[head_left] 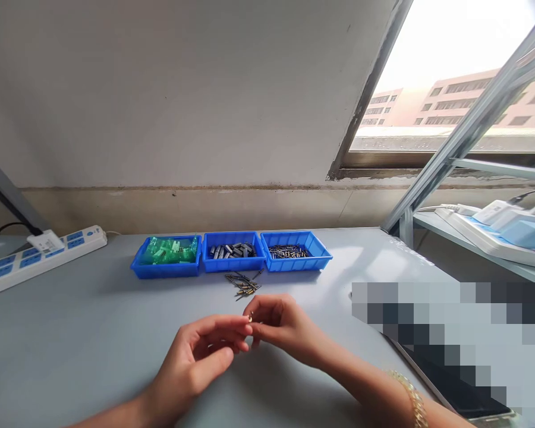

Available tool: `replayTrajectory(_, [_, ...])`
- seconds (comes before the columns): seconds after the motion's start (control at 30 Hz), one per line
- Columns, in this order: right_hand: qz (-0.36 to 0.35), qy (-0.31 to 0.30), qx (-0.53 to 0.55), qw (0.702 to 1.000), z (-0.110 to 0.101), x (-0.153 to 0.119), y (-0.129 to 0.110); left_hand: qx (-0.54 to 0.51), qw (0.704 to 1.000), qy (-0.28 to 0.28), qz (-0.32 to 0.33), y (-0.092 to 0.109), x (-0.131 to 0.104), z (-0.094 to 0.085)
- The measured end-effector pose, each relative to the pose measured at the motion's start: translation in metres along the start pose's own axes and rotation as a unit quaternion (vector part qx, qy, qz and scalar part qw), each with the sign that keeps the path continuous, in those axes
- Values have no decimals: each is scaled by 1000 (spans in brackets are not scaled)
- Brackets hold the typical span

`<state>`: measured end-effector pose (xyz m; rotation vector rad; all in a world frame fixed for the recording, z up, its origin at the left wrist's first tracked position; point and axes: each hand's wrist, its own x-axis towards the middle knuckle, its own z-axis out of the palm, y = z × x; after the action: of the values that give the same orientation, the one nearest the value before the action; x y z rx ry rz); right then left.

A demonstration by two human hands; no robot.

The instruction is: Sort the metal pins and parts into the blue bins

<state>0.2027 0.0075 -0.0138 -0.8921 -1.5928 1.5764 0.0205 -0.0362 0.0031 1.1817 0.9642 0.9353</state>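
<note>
Grey and smooth, the surface [93,333] runs back to a plain wall, with a window at the upper right of the frame. Just above centre, three blue bins stand side by side, touching in a row: the left bin [166,264] holds translucent green plastic parts, the middle bin [234,258] holds dark grey metal pieces, and the right bin [296,257] holds small thin metal pins. Directly in front of the middle bin, a loose heap of pins [243,283] lies on the bare surface. Below that, near the centre bottom, the two hands meet fingertip to fingertip: the left hand [205,351] is partly curled, thumb and fingers drawn together, and the right hand [279,324] is pinched, and between them sits a small brass part [250,318], too small to make out further. A gold bracelet [410,395] circles the right wrist. At the left edge lies a white power strip [40,257].
</note>
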Motion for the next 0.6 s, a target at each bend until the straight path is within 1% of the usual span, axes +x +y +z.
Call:
replayTrajectory(0.03, [-22,24,-21,999,-5,2,-1,7,1000,9,-4,1,0,0])
replayTrajectory(0.07, [-58,63,-64,994,-12,5,-2,15,1000,15,-11,2,0,0])
replayTrajectory(0.1, [-103,113,-120,981,-21,7,-4,23,999,19,-16,2,-1,0])
replayTrajectory(0.13, [-154,174,-188,954,-31,10,-5,28,999,22,-19,2,-1,0])
replayTrajectory(0.17, [-196,236,-263,915,-43,13,-6,32,999,24,-22,1,-1,-1])
replayTrajectory(0.2, [-221,291,-327,872,-53,15,-7,34,999,24,-22,-1,-1,-1])
replayTrajectory(0.23, [-231,330,-379,833,-63,17,-8,36,999,23,-20,-2,-1,-2])
replayTrajectory(0.27, [-244,357,-430,793,-71,19,-8,37,999,22,-19,-2,-1,-2])
replayTrajectory(0.3, [-251,376,-469,759,-76,20,-7,40,999,23,-18,-3,-1,-2])
replayTrajectory(0.33, [-252,371,-503,738,-78,20,-6,42,999,22,-18,-3,-1,-2])
replayTrajectory(0.37, [-249,347,-534,730,-78,20,-5,44,999,23,-17,-3,-1,-2])
replayTrajectory(0.4, [-241,307,-559,731,-75,20,-3,45,999,25,-17,-2,-2,-2])
replayTrajectory(0.47, [-212,204,-602,742,-66,20,2,48,998,25,-18,-2,-2,-1])
replayTrajectory(0.5, [-197,163,-620,742,-61,21,5,52,998,25,-18,-1,-1,-1])
replayTrajectory(0.53, [-186,138,-635,737,-57,22,8,56,998,24,-19,-1,-1,-1])
replayTrajectory(0.6, [-168,118,-659,724,-52,24,13,65,997,22,-20,-1,-1,-1])
